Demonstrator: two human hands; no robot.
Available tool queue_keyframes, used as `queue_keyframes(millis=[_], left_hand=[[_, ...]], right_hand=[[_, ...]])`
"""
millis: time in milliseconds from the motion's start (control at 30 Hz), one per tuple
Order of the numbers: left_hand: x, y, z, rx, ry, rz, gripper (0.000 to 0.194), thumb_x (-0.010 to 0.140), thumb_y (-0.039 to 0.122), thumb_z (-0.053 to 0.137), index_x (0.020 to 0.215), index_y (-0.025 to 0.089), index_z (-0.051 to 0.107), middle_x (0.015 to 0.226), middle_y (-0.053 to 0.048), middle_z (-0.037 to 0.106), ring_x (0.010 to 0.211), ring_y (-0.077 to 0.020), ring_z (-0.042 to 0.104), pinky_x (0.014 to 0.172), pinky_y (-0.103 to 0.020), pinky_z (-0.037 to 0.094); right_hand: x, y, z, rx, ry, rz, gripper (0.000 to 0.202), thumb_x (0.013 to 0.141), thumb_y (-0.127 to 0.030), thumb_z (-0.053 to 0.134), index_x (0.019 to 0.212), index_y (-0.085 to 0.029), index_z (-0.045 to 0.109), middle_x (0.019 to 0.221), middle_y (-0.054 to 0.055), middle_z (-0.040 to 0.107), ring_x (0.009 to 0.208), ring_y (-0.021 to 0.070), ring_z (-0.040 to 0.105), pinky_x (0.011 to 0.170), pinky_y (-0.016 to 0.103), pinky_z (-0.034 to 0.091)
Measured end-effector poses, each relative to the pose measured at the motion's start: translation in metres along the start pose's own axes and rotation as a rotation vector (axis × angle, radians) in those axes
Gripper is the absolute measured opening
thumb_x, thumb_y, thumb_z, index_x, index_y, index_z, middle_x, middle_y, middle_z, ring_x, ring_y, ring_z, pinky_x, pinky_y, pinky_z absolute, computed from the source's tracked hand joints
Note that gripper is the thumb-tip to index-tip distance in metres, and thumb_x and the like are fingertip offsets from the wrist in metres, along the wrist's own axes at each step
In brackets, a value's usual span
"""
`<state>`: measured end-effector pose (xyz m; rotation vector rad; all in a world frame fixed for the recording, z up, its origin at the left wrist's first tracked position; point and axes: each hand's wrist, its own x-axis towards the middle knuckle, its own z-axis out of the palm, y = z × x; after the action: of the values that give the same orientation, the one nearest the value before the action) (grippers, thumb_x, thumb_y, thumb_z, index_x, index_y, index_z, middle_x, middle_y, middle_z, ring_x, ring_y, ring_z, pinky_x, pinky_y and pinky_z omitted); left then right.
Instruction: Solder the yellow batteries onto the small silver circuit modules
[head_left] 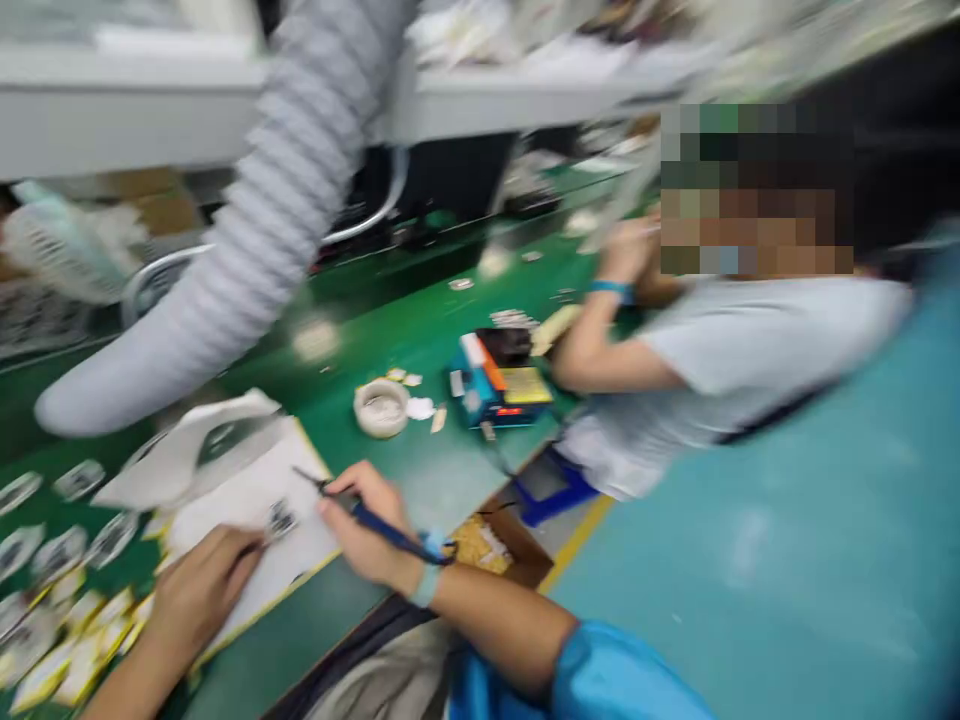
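Note:
My right hand [371, 525] is closed around a dark blue soldering iron [386, 530], its thin tip pointing up and left over a white sheet [217, 500] with yellow edges. Resting over the sheet, my left hand [202, 580] has its fingers pressed together at the edge of a small black-and-silver part [281, 519]. Blur hides the part's details. The iron's tip is apart from that part, above and to its right.
A ribbed grey duct [292, 180] hangs over the green bench. Several small parts and yellow-edged packets [82, 640] lie at left. A round white dish [381, 407] and a blue soldering station [499, 385] stand ahead. A co-worker [675, 340] sits at right.

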<state>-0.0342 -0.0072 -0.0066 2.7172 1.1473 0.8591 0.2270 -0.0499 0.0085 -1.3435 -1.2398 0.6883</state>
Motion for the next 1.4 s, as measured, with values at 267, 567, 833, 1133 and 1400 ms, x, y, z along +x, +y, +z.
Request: queue_keyframes(millis=[267, 567, 833, 1133, 1400], left_hand=[[-0.008, 0.011, 0.001, 0.047, 0.034, -0.054, 0.016, 0.105, 0.016, 0.069, 0.12, 0.022, 0.074, 0.094, -0.004, 0.077, 0.082, -0.0157, 0.075, 0.073, -0.026, 0.06], [0.002, 0.014, 0.007, 0.024, 0.042, -0.073, 0.019, 0.103, 0.012, 0.072, 0.119, 0.022, 0.073, 0.088, -0.003, 0.072, 0.078, -0.0172, 0.064, 0.07, -0.031, 0.054], [0.002, 0.015, 0.009, 0.004, 0.039, -0.087, 0.019, 0.103, 0.012, 0.072, 0.119, 0.022, 0.072, 0.089, -0.002, 0.072, 0.079, -0.0173, 0.064, 0.071, -0.031, 0.056], [0.001, 0.015, 0.011, 0.041, 0.045, -0.084, 0.016, 0.103, 0.012, 0.073, 0.117, 0.021, 0.073, 0.089, -0.003, 0.071, 0.079, -0.018, 0.063, 0.069, -0.032, 0.055], [0.003, 0.015, 0.011, 0.043, 0.061, -0.066, 0.015, 0.103, 0.013, 0.073, 0.116, 0.021, 0.072, 0.088, -0.002, 0.071, 0.078, -0.0176, 0.063, 0.068, -0.032, 0.056]], right_hand=[[0.002, 0.008, 0.002, 0.017, -0.134, 0.067, 0.019, 0.096, -0.037, 0.084, 0.093, -0.028, 0.067, 0.08, -0.004, 0.073, 0.068, 0.0165, 0.07, 0.071, 0.03, 0.06], [-0.009, 0.013, 0.001, -0.082, -0.163, -0.111, 0.02, 0.097, -0.024, 0.081, 0.095, -0.029, 0.062, 0.081, -0.005, 0.072, 0.077, 0.0189, 0.077, 0.115, 0.053, 0.065], [-0.007, 0.011, 0.003, -0.121, -0.192, -0.14, 0.021, 0.096, -0.021, 0.081, 0.096, -0.028, 0.062, 0.079, -0.005, 0.071, 0.076, 0.0199, 0.077, 0.113, 0.057, 0.066], [-0.007, 0.009, 0.004, -0.142, -0.186, -0.135, 0.02, 0.097, -0.023, 0.081, 0.095, -0.028, 0.062, 0.078, -0.006, 0.07, 0.073, 0.0192, 0.075, 0.112, 0.056, 0.066], [-0.009, 0.01, 0.003, -0.129, -0.175, -0.109, 0.02, 0.097, -0.027, 0.083, 0.095, -0.028, 0.063, 0.079, -0.006, 0.071, 0.075, 0.0185, 0.076, 0.113, 0.053, 0.066]])
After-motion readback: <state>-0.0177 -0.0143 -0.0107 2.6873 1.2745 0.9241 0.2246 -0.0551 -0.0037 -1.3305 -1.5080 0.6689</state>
